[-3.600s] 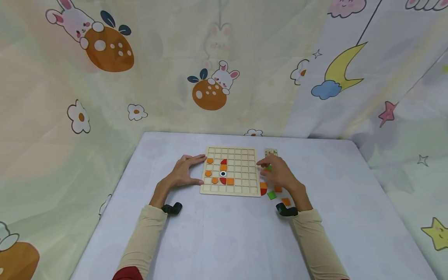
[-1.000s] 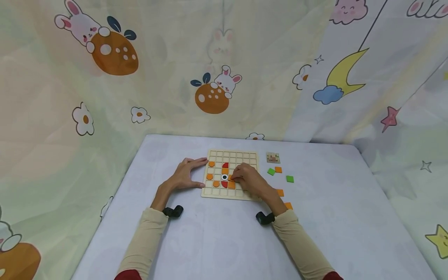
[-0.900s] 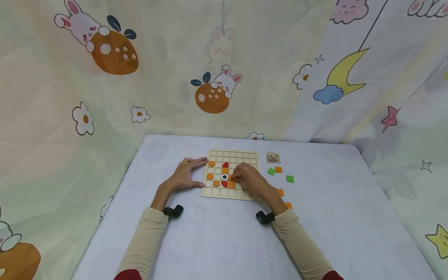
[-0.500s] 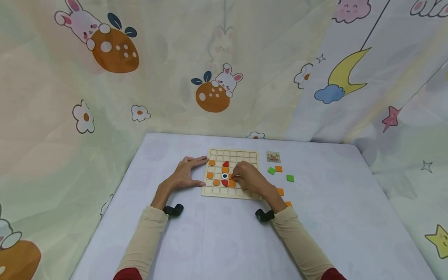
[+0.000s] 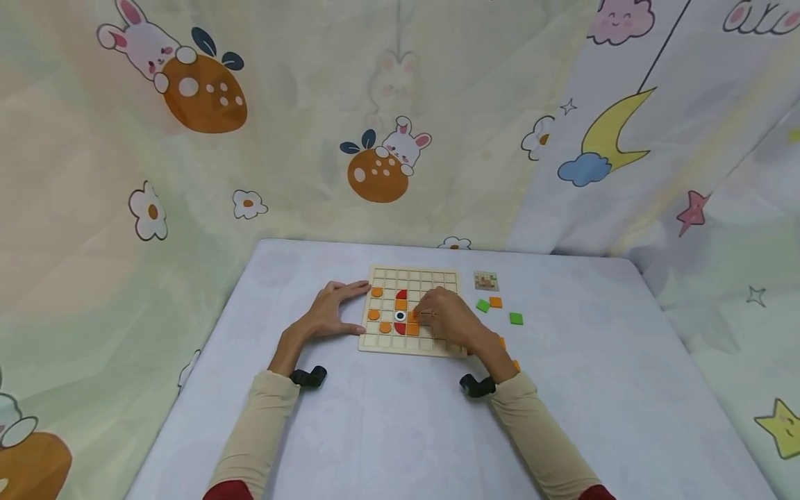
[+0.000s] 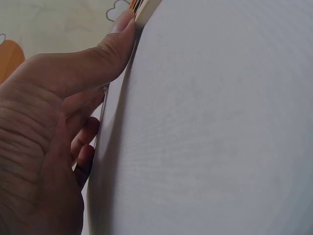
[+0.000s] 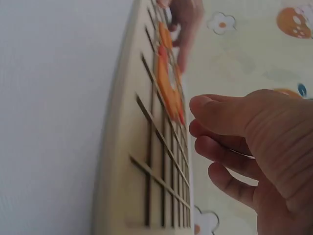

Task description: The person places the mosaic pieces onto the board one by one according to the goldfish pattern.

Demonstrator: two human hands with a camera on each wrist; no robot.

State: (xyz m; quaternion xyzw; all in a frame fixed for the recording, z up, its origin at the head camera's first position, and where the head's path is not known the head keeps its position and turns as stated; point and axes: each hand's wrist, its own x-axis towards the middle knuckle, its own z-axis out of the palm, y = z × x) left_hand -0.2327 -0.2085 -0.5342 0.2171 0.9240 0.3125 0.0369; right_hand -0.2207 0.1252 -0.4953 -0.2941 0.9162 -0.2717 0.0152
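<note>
My left hand (image 5: 331, 310) spans the left edge of a wooden grid board (image 5: 442, 279), thumb and index finger straight against it. In the left wrist view, the thumb tip (image 6: 128, 22) touches the board's edge. Over the board's middle is my right hand (image 5: 450, 319), fingers loosely bent just right of an orange square tile (image 5: 411, 318). The right wrist view shows nothing between its thumb and fingers. That tile lies beside a white eye piece (image 5: 401, 316). Around it sit red quarter-round tiles (image 5: 401, 294), another orange square (image 5: 413, 330) and orange discs (image 5: 385, 327).
Right of the board lie green squares (image 5: 516, 319) and an orange square (image 5: 496, 302). A small pattern card (image 5: 486, 280) is behind them. More orange pieces are partly hidden by my right forearm. A printed cloth (image 5: 300, 125) hangs behind the white table (image 5: 350, 430).
My right hand came from the loose pieces to the board's middle, where an orange square now lies beside the eye piece. Its fingertips have just drawn off that tile. The left hand stays put.
</note>
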